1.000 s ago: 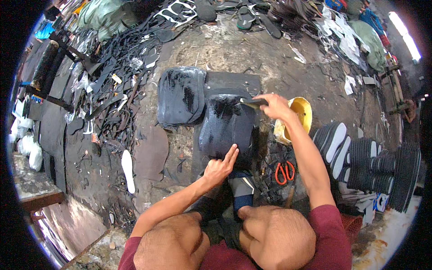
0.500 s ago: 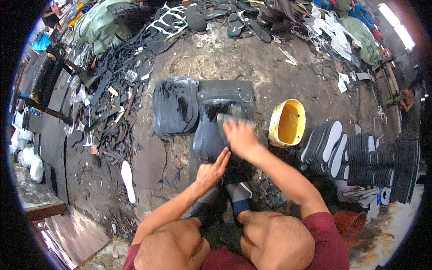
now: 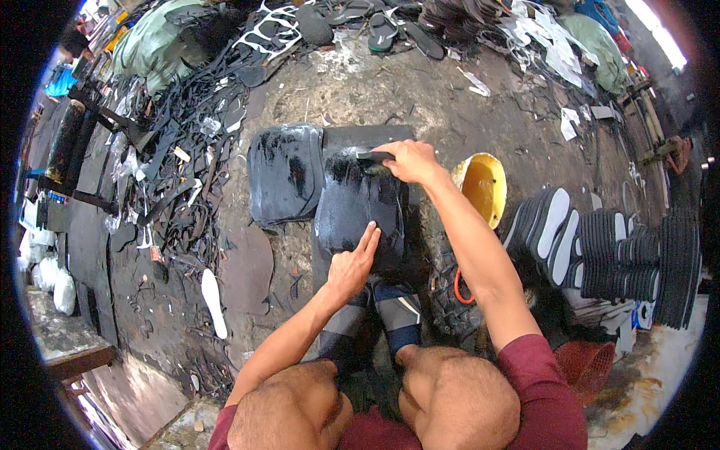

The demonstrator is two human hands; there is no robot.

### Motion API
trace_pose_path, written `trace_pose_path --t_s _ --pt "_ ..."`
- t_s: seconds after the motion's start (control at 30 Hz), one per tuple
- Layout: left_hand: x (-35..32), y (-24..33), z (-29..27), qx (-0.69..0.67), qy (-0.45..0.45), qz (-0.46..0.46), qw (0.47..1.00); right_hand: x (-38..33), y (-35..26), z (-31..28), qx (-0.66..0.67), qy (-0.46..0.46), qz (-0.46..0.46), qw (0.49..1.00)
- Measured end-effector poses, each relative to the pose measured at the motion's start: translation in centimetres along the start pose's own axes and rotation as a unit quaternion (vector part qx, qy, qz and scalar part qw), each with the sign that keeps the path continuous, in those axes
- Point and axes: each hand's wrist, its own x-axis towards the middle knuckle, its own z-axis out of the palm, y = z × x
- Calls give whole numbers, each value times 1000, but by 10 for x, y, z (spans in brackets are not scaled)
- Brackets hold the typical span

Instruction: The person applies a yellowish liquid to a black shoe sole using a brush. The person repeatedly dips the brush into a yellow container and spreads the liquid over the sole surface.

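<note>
A dark-handled brush (image 3: pixel 373 158) is gripped in my right hand (image 3: pixel 412 160), over the far part of a black rubber-like sheet (image 3: pixel 356 210). The sheet has a wet shine in streaks. On its near part rest the stretched index and middle fingers of my left hand (image 3: pixel 355 262), the other fingers curled. Immediately left lies a stack of similar rounded black sheets (image 3: pixel 285 176), smeared with a pale film. A dark flat board (image 3: pixel 349 136) shows beneath my sheet. Right of it, partly behind my right forearm, stands a cut yellow container (image 3: pixel 491 199) with amber residue inside.
Stacked black and white soles (image 3: pixel 555 232) stand at the right. Black offcuts (image 3: pixel 187 142) heap up on the left, near a brown sheet (image 3: pixel 250 270) and a white sole (image 3: pixel 213 304). Slippers (image 3: pixel 382 31) lie at the far side. A red mesh basket (image 3: pixel 589 367) is by my right elbow.
My right hand has moved the brush away from me, to the sheet's far edge. My left fingers have shifted slightly farther up the sheet. An orange-red ring now shows beside my right forearm.
</note>
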Motion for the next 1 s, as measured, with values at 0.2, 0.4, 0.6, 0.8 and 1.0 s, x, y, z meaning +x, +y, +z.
trace_pose_path --t_s 0.2,0.4,0.6,0.8,1.0 --pt "-38 -26 -26 -184 218 -28 958 -84 -22 32 39 -22 -127 991" --pt "-39 -65 -39 -208 405 -166 875 -179 -37 83 -26 69 -211 975" --pt "-29 -54 -29 -65 326 -75 940 -188 -59 -27 359 24 -65 931" --pt "14 -9 -34 73 71 142 985 -168 -21 -104 509 286 69 809" --pt "62 -19 -53 45 -99 127 986 -161 -6 -67 511 346 107 779"
